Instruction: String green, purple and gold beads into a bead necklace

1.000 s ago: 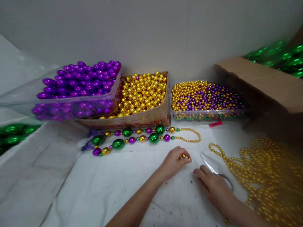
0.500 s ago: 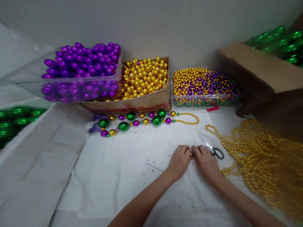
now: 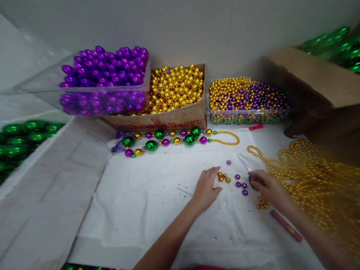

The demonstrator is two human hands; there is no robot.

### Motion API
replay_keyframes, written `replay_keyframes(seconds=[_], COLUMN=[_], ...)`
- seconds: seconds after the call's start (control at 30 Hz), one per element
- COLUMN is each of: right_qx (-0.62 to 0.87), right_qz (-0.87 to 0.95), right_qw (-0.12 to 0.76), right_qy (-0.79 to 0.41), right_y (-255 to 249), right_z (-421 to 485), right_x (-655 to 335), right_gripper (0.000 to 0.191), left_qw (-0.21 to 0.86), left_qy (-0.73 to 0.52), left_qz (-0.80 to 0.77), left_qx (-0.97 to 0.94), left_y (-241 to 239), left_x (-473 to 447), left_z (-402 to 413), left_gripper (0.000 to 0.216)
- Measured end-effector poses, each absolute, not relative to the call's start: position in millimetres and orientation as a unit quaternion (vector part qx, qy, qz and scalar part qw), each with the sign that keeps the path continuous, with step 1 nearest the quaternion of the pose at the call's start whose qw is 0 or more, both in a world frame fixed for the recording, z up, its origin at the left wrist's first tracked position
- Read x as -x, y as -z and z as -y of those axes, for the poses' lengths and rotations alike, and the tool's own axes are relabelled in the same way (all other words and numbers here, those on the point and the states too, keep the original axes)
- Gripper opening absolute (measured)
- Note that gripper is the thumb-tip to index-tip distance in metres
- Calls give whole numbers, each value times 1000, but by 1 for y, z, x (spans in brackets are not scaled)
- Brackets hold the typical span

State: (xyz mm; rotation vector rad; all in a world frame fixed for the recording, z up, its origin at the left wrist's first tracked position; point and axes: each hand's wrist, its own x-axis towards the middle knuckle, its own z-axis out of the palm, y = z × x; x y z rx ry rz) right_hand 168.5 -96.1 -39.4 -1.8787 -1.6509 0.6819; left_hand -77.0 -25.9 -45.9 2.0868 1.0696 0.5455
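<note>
My left hand (image 3: 207,187) has its thumb and fingers apart, beside a small group of loose gold beads (image 3: 224,177) on the white cloth (image 3: 146,210). Several loose purple beads (image 3: 238,184) lie between my two hands. My right hand (image 3: 268,189) has its fingers curled over the black handle of a pair of scissors (image 3: 244,162), whose blades lie on the cloth pointing away. A thin needle (image 3: 184,191) rests left of my left wrist. Near my right wrist lies a dark red stick-like tool (image 3: 286,225), its kind unclear.
A necklace of green, purple and gold beads (image 3: 151,145) stretches along the back. Behind it stand a clear bin of purple beads (image 3: 104,89), a cardboard box (image 3: 180,119) of gold beads and a clear tray (image 3: 250,111) of small mixed beads. Gold bead strands (image 3: 309,180) heap up at right.
My hands, together before, have moved apart. Loose gold and purple beads now show on the cloth between them. My right hand has moved right onto the scissors' handle; the dark red tool has come into sight.
</note>
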Motion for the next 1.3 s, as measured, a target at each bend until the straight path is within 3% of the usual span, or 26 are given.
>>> replay_keyframes(seconds=[0.17,0.3,0.4,0.53,0.7,0.87,1.03,1.3], right_qx=[721,730,728,722,699,653,666,678], right_qz=[616,607,599,584,622,690,700,707], right_qw=[194,188,206,263,260,191,137,98], right_qy=[-249,-250,-262,-260,-240,-246,-218,-177], right_y=[35,35,38,40,35,33,25,23], right_z=[107,107,110,108,66,23,28,13], right_x=[-135,-126,-137,-157,-160,-139,-129,-112], right_gripper=[39,41,38,27,24,43,23,20], left_qw=[421,487,467,446,411,417,427,382], left_qy=[-218,-265,-279,-208,-158,-210,-250,-260], left_qz=[-432,-431,-474,-487,-445,-454,-439,-407], left_qx=[-767,-712,-693,-721,-780,-759,-750,-788], left_y=[47,44,36,26,29,32,38,46], left_x=[59,57,75,95,84,61,51,49], left_z=[25,21,20,30,42,31,26,21], left_gripper=[60,51,42,27,18,15,15,25])
